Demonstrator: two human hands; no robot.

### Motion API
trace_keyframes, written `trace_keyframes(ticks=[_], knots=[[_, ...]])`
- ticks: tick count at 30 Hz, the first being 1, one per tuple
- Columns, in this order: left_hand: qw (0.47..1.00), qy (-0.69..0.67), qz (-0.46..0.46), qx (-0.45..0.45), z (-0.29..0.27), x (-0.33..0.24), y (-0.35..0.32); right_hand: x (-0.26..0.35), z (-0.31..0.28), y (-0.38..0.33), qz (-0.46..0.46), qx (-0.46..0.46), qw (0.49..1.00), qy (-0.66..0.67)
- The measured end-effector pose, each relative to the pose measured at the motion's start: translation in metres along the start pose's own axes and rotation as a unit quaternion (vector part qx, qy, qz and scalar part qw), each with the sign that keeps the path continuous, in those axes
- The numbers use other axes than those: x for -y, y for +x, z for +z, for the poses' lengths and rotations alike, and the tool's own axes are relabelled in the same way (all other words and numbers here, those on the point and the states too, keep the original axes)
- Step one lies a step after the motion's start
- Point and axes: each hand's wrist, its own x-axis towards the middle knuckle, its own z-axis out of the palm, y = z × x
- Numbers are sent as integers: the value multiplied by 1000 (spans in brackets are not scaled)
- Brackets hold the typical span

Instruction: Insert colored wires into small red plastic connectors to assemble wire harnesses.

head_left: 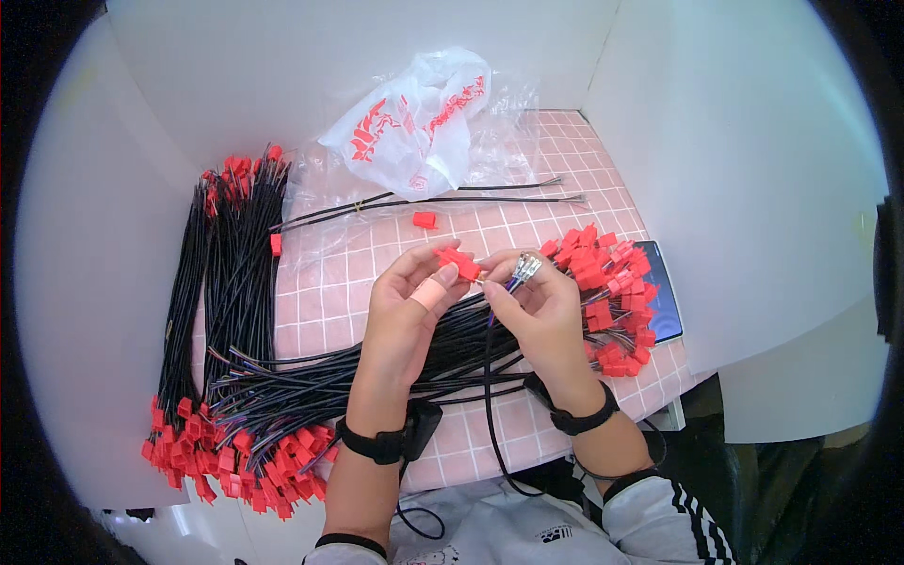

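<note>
Between the thumb and fingers of my left hand is a small red plastic connector housing. A tan bandage wraps the thumb. My right hand is closed on the end of a black cable, whose thin wires fan out into shiny metal terminals. One thin light wire stretches from the right fingertips to the housing; whether its tip sits inside cannot be made out. The cable hangs in a loop toward my lap. Beneath both hands lies a bundle of black cables with red connectors at its right end.
More black cables with red connectors are piled at the left. A loose red housing and two cables lie beyond my hands, near a white plastic bag. A phone rests at right on the pink checked tablecloth. White panels surround the table.
</note>
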Motion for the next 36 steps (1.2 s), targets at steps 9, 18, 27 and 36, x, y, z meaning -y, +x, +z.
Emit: trace_keyframes(ticks=[9, 18, 27, 36], knots=[[1000, 7, -11, -18, -1, 1, -2, -3, 3, -5, -165, -53, 963, -205], [1000, -6, -9, 4, 1, 0, 0, 0, 6, -5, -201, -88, 945, -243], [1000, -20, -16, 7, 1, 1, -2, 0, 6, -7, -184, -81, 949, -242], [996, -79, -50, 17, -4, 2, -1, 1, 8, -10, -197, -86, 946, -242]])
